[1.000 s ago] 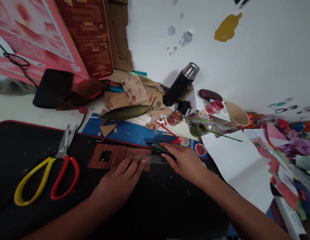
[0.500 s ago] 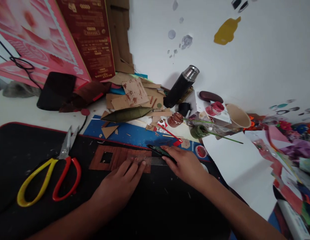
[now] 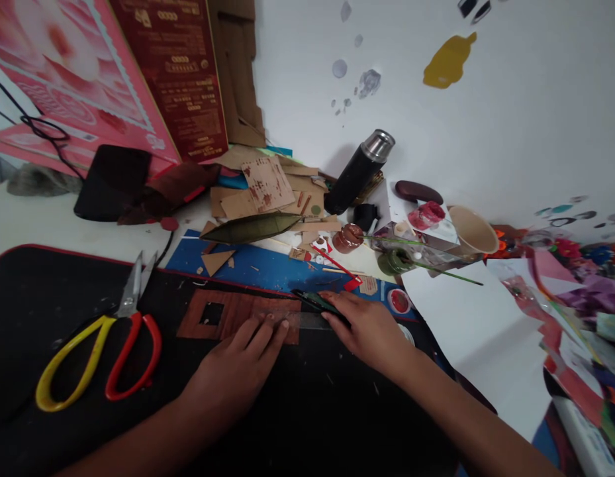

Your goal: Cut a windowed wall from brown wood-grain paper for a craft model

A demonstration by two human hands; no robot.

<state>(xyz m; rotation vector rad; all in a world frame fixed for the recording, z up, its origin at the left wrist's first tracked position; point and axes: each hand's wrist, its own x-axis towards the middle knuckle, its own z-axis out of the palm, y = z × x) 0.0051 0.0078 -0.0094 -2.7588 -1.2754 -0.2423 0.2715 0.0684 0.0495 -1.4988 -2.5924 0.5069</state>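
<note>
Fingertips of my left hand (image 3: 237, 364) press a clear ruler (image 3: 312, 321) down on a flat reddish-brown piece (image 3: 240, 308) with a square hole near its left end. The fingers are bent and close together; the thumb is mostly hidden. My right hand (image 3: 369, 328) is closed around a dark green cutter knife (image 3: 314, 300), its tip pointing left at the piece's upper right corner. Whether the blade touches the piece I cannot tell. Scissors (image 3: 127, 308) with one yellow and one red handle lie spread apart to the left, on the black mat (image 3: 307, 417).
Behind the mat lie cardboard scraps (image 3: 268, 182) and a leaf-shaped green piece (image 3: 252, 228). A black flask (image 3: 357, 172) leans near paint jars (image 3: 347, 238) with a long green stick across them. White paper (image 3: 478, 331) lies at right. A phone (image 3: 113, 182) rests at left.
Both hands, the ruler and the knife stay in nearly the same place. The view has shifted very slightly.
</note>
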